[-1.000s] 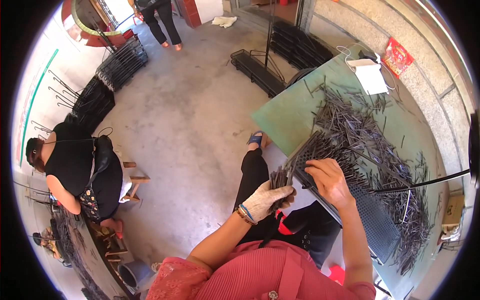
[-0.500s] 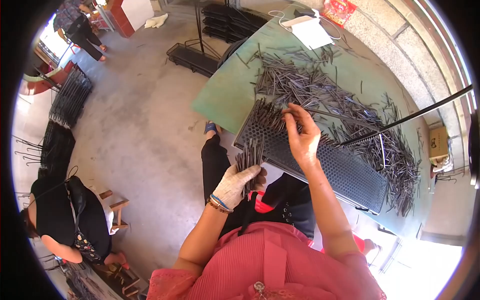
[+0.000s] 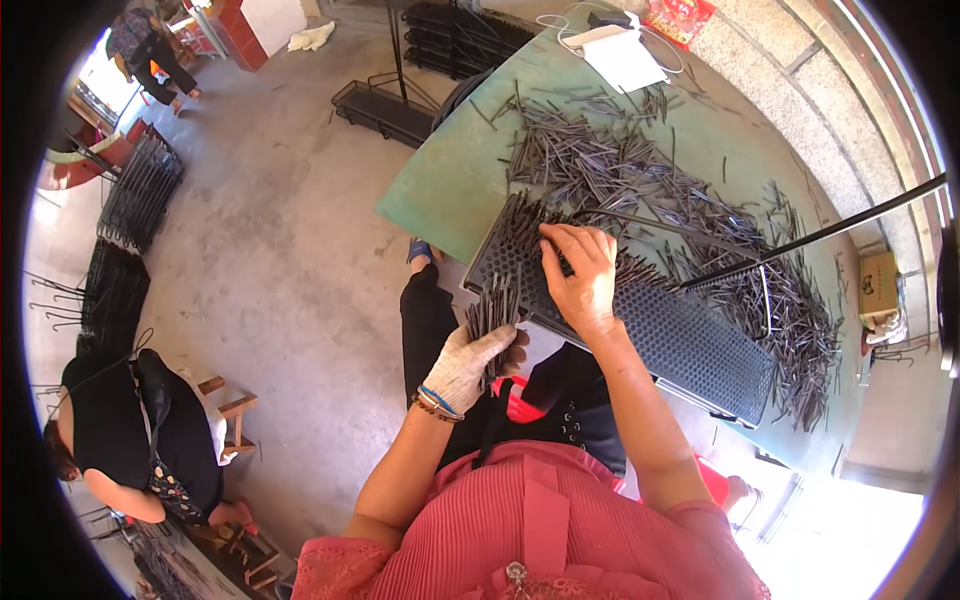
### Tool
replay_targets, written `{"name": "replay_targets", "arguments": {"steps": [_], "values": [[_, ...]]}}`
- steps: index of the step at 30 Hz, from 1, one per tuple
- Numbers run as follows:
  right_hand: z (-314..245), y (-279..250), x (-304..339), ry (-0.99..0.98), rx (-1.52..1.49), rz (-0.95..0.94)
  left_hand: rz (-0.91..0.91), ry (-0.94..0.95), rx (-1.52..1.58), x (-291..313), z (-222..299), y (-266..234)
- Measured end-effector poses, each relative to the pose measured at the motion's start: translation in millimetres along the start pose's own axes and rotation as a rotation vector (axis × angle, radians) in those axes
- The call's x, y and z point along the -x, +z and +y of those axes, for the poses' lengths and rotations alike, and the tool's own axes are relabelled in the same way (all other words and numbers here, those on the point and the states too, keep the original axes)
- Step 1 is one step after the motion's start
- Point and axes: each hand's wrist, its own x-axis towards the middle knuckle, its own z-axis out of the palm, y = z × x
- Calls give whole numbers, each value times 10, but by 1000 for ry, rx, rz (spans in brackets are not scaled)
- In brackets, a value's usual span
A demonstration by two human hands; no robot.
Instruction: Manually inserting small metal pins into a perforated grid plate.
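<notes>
My left hand [image 3: 462, 368], in a pale work glove, is closed round an upright bundle of thin dark sticks [image 3: 493, 303]. My bare right hand [image 3: 583, 285] is over a black perforated tray [image 3: 700, 350], its fingers bent and drawn together at a dense row of dark sticks [image 3: 522, 235] standing in the holes at the tray's far left end. What the fingertips grip, if anything, is too small to make out. Behind the tray a big loose heap of similar sticks [image 3: 580, 155] spreads across the green table [image 3: 430, 180].
A black rod [image 3: 850, 230] slants over the table's right side. A white sheet [image 3: 622, 60] with a cord and a red packet [image 3: 680, 20] lie at the back. Black racks [image 3: 465, 42] stand beyond the table. One person [image 3: 140, 430] sits at left; another [image 3: 155, 50] is far off.
My right hand has moved left and slightly down along the tray, its fingers now lower at the standing sticks. My left hand has shifted slightly left with its bundle. The far person has changed pose.
</notes>
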Motion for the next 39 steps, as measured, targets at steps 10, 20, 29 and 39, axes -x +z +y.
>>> {"name": "replay_targets", "arguments": {"steps": [10,20,29,39], "values": [[-306,-169,69,597,-595,-266,-93,99,-79,71,117,45],[-319,-418,89,927,-750,-529,-133,69,-89,98,41,92],[-119,-368,-118,605,-554,8,-81,-23,-70,127,117,60],[-14,-148,4,589,-454,45,-23,-46,-48,29,67,63]]}}
